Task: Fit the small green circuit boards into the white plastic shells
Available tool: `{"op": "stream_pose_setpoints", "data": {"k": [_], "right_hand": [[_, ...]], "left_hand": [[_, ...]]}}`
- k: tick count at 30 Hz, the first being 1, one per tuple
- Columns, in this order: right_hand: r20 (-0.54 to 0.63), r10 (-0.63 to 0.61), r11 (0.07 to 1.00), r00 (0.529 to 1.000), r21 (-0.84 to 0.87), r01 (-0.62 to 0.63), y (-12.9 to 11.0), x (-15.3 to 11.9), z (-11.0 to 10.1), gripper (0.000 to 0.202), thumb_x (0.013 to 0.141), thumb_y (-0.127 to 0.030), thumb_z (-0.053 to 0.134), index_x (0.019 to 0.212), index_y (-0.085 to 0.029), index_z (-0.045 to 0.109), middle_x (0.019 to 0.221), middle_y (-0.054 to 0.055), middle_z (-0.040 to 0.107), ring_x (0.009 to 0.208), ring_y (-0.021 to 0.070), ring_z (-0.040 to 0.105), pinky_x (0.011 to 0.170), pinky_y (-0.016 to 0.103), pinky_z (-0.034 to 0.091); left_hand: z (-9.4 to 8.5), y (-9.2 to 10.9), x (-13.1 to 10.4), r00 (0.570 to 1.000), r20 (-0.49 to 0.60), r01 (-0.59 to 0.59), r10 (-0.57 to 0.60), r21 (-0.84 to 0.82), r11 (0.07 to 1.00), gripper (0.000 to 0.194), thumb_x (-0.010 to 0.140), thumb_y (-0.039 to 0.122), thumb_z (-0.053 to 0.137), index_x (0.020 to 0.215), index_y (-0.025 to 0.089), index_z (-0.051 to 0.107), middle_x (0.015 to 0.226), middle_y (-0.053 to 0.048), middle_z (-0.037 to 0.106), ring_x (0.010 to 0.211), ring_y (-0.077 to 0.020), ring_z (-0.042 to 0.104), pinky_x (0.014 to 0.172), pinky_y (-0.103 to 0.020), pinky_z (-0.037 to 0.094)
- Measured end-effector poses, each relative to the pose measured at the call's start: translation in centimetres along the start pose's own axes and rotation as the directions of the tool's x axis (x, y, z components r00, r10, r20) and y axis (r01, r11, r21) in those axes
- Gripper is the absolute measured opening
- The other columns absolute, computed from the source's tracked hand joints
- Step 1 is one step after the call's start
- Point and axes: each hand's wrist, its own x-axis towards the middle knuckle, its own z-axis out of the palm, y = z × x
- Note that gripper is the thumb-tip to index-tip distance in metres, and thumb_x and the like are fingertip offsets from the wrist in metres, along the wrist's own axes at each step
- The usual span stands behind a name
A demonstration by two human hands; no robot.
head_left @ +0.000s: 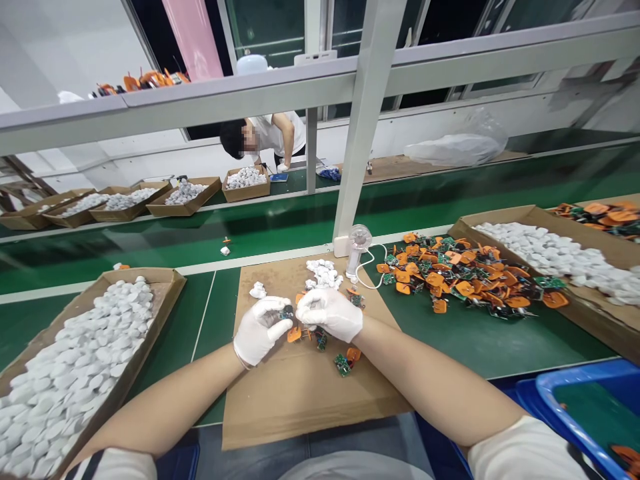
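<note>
Both of my hands wear white gloves and meet over a cardboard sheet (315, 387). My left hand (259, 333) is closed on a small circuit board assembly (287, 312) with a dark part, held between thumb and fingers. Close beside it, my right hand (333, 312) is pinched, fingertips turned toward that assembly; what lies in the pinch is hidden. Under and around the hands are circuit boards with orange plates, one such board (343, 364) lying apart nearer me. Small white plastic parts (324, 274) sit in a heap just beyond my right hand.
A carton of white parts (95, 347) stands left. At right are a pile of orange-plated boards (450, 273), another carton (590, 313) and a blue bin (560, 387). A small fan (359, 243) stands by the post (363, 120). A person (280, 133) bends over the far bench.
</note>
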Motion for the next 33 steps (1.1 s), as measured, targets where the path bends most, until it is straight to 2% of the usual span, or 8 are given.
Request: {"op": "stream_pose_setpoints", "data": {"k": [4,9,13,17,21,27,31,33], "right_hand": [[-0.008,-0.063,0.995,0.998,-0.075,0.063,0.1,0.1,0.5,0.016,0.061,-0.028,0.075,0.058,-0.015,0.065,0.060,0.000,0.058,0.060,0.0127,0.049,0.059,0.027,0.037],[0.023,-0.039,0.999,0.999,0.017,0.039,0.9,0.3,0.8,0.024,0.060,-0.036,0.079,0.057,-0.016,0.065,0.061,0.001,0.055,0.060,0.0128,0.044,0.057,0.028,0.034],[0.029,-0.001,0.996,1.000,0.094,-0.001,1.3,0.3,0.8,0.028,0.060,-0.038,0.080,0.058,-0.015,0.064,0.062,0.000,0.055,0.061,0.0122,0.044,0.058,0.027,0.034],[0.036,0.005,0.996,0.999,0.089,-0.008,1.3,0.3,1.0,0.028,0.059,-0.037,0.081,0.060,-0.014,0.064,0.063,0.000,0.058,0.065,0.0141,0.050,0.064,0.029,0.039],[0.003,0.031,0.975,1.000,0.218,-0.031,1.3,0.1,1.5,0.031,0.055,-0.033,0.084,0.063,-0.017,0.058,0.064,-0.001,0.060,0.065,0.0145,0.054,0.064,0.028,0.041],[0.087,0.034,0.957,0.996,0.285,-0.058,1.6,-0.1,1.8,0.040,0.052,-0.027,0.085,0.072,-0.019,0.051,0.058,-0.004,0.059,0.056,0.0130,0.054,0.057,0.026,0.038],[0.080,-0.006,0.954,0.997,0.301,-0.019,1.9,-0.1,2.0,0.042,0.054,-0.025,0.084,0.073,-0.020,0.047,0.059,-0.004,0.059,0.054,0.0121,0.052,0.055,0.026,0.036],[0.063,-0.033,0.949,0.997,0.314,0.012,1.8,-0.1,2.1,0.041,0.056,-0.024,0.082,0.073,-0.020,0.045,0.059,-0.004,0.060,0.054,0.0118,0.052,0.055,0.025,0.037]], "left_hand": [[-0.1,-0.3,-0.3,1.000,-0.017,0.016,-0.016,0.006,1.000,0.038,0.066,0.034,0.085,0.094,0.020,0.064,0.096,-0.006,0.072,0.091,-0.0204,0.069,0.085,-0.038,0.058],[-0.7,-0.2,-0.3,0.996,-0.011,-0.077,0.084,0.287,0.955,0.034,0.062,0.030,0.088,0.089,0.020,0.070,0.092,-0.007,0.074,0.089,-0.0229,0.070,0.086,-0.039,0.057],[-0.6,0.3,-0.1,0.983,0.031,-0.179,0.181,0.380,0.907,0.030,0.065,0.029,0.086,0.090,0.022,0.071,0.088,-0.005,0.074,0.081,-0.0208,0.070,0.076,-0.035,0.058],[-0.4,0.9,0.1,0.956,0.085,-0.290,0.280,0.406,0.867,0.026,0.070,0.028,0.084,0.091,0.023,0.070,0.083,-0.004,0.073,0.076,-0.0191,0.068,0.071,-0.033,0.055],[-0.3,1.6,0.3,0.932,0.111,-0.358,0.345,0.429,0.829,0.024,0.071,0.027,0.083,0.091,0.024,0.070,0.082,-0.004,0.073,0.072,-0.0182,0.065,0.067,-0.034,0.053],[-0.3,2.4,0.1,0.903,0.127,-0.424,0.410,0.408,0.809,0.024,0.067,0.026,0.086,0.083,0.026,0.069,0.074,0.000,0.071,0.063,-0.0155,0.059,0.060,-0.031,0.048],[-0.2,2.4,0.2,0.868,0.159,-0.495,0.471,0.358,0.792,0.033,0.068,0.017,0.085,0.093,0.030,0.067,0.077,0.002,0.071,0.064,-0.0136,0.057,0.060,-0.028,0.045],[-0.1,2.6,0.2,0.868,0.171,-0.495,0.467,0.373,0.785,0.035,0.070,0.016,0.083,0.096,0.030,0.066,0.078,0.002,0.070,0.065,-0.0139,0.056,0.061,-0.028,0.045]]}}
